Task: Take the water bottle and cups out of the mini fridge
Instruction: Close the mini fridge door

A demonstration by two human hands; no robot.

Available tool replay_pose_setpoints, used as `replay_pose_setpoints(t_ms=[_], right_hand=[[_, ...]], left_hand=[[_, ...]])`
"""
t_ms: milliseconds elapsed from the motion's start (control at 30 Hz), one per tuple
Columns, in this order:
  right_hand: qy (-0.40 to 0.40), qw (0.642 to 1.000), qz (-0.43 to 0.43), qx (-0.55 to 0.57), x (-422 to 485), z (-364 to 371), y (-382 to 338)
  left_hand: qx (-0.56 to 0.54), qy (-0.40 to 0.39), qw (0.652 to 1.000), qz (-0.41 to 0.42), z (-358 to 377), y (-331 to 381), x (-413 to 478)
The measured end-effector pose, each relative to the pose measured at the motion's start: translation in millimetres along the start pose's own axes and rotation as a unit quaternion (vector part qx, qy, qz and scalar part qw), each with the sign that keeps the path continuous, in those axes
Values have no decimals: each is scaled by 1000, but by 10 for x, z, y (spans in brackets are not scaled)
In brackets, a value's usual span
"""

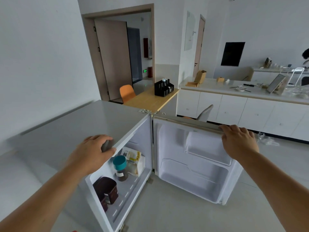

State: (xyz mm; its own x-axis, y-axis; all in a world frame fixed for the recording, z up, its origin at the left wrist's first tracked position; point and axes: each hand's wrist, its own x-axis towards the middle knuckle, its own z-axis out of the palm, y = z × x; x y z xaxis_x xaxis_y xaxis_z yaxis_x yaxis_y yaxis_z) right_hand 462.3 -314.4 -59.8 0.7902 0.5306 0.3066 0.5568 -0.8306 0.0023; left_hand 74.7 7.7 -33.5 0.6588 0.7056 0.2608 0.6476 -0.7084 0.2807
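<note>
Head view: looking down over the grey-topped white mini fridge (70, 124), its white door (192, 158) swung fully open to the right.
Left hand (93, 153): resting on the front edge of the fridge top, fingers curled over the lip and holding nothing else.
Right hand (239, 141): gripping the top edge of the open door, fingers wrapped over it.
Task things: the dark bottle with a teal cap (120, 168) is standing on the shelf inside, mid-depth; the two dark brown cups (107, 190) are sitting nearer the front edge of that shelf, touching each other; a white printed food packet (133, 161) is leaning behind the bottle.
Progress: opening looks done; nothing is being lifted out yet, so I judge bottle and cups all remain to be taken.
Door shelves: showing no contents.
Surface: the fridge top is lying bare apart from the left hand.
Room: a pale floor (167, 206) is spreading below; a wooden table (150, 99) with a black organiser (163, 88) and an orange chair (127, 92) are standing beyond the fridge; a long white counter (217, 88) with cabinets is running along the right, cluttered with small items.
</note>
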Motion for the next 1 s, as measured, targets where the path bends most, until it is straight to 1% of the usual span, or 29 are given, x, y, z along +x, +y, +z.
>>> replay_pose_setpoints(t_ms=[167,233,367,633,867,1000], right_hand=[[22,1000,-4,19,-308,-141,-159],[11,1000,-17,24,-423,-213,-202],[-9,996,-48,77,-682,-368,-343],[-60,987,-125,84,-1076,-663,-853],[-44,970,-144,191,-1403,-690,-1283],[-32,954,-195,226,-1472,-686,-1509]], left_hand=[[-5,-4,1000,10,0,-26,17],[-9,-3,1000,12,5,-34,19],[-9,-9,1000,18,20,-59,34],[-14,-10,999,31,68,-129,67],[-17,-12,999,42,58,-131,66],[-63,-20,997,41,70,-153,90]])
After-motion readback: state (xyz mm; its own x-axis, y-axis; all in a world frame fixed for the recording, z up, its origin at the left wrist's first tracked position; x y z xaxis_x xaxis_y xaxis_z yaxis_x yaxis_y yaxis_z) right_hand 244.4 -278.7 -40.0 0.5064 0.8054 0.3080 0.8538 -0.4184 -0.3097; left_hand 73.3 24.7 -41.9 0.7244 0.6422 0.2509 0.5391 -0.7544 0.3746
